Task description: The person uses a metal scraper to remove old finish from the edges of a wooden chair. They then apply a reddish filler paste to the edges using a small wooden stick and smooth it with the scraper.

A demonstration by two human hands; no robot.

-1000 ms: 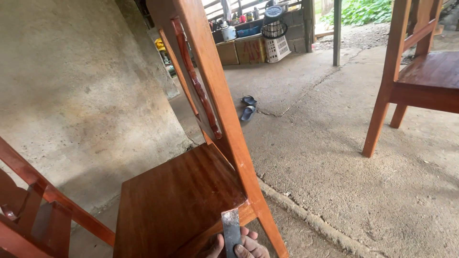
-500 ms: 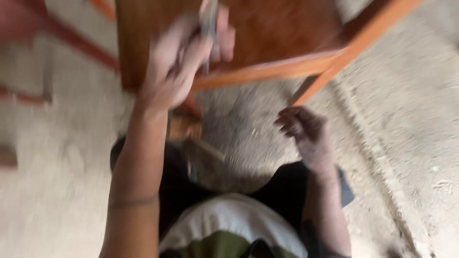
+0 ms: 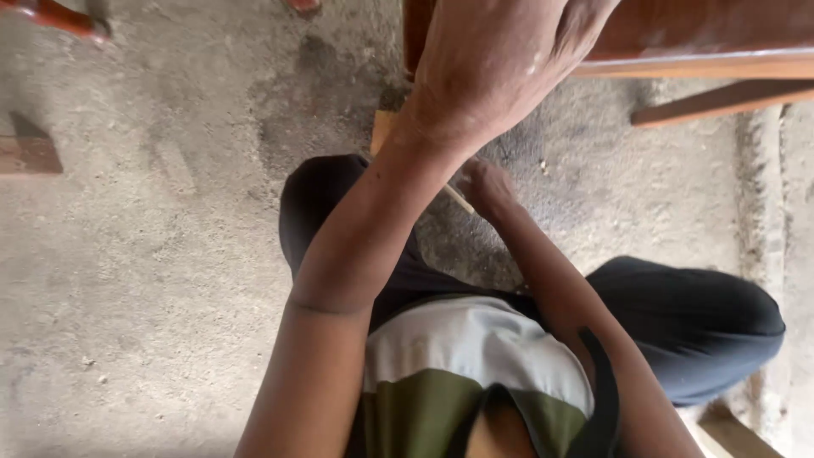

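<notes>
Your left hand point(image 3: 500, 64) is raised to the far edge of the view and rests against the front rail of the red-brown wooden chair point(image 3: 704, 42); its back faces the camera, so you cannot tell whether the fingers are spread or curled round anything; the placement reads as a brace that steadies the chair seat. Your right hand point(image 3: 485, 185) is low, near the concrete floor point(image 3: 153, 280) between your knees, with the fingers drawn together on a thin pale wooden stick point(image 3: 458, 199); only a short length of the stick shows past the forearm, so the exact grip is not clear. A pale wooden piece point(image 3: 383, 129) lies on the floor just beyond your left knee, mostly hidden by the left wrist. At the far left, a second chair's leg point(image 3: 51, 15) and a wooden block point(image 3: 30, 154) stand well apart from both hands; no container is in view.
</notes>
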